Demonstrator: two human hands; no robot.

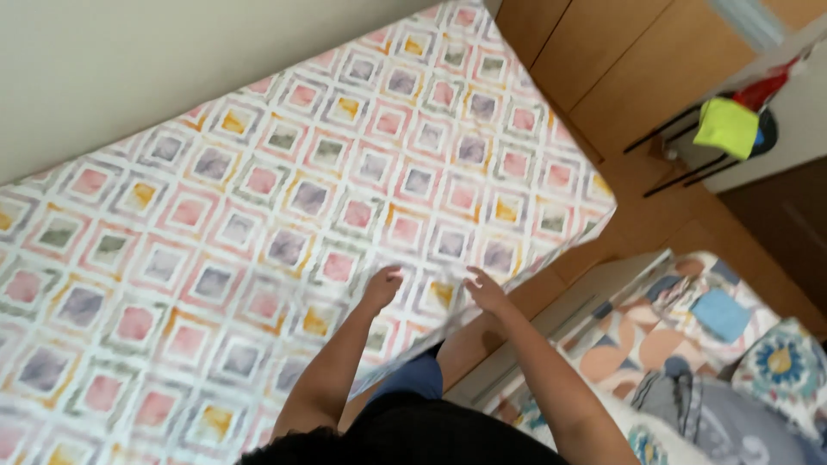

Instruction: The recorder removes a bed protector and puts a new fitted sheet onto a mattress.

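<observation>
Head camera looks down on our left hand [382, 286] and right hand [485, 291], both lying flat with fingers spread on the patterned sheet [284, 207], near the front edge of the bed [551, 258]. To smooth it well, we judge the palms should press lightly and slide outward toward the corner, pulling the cloth evenly.

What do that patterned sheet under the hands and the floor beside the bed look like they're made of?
The patterned sheet looks like thin woven cloth, likely cotton, matte: it lies flat and its edge drapes loosely near the left hand and right hand. The floor looks like wood or laminate, orange-brown with a slight sheen.
</observation>
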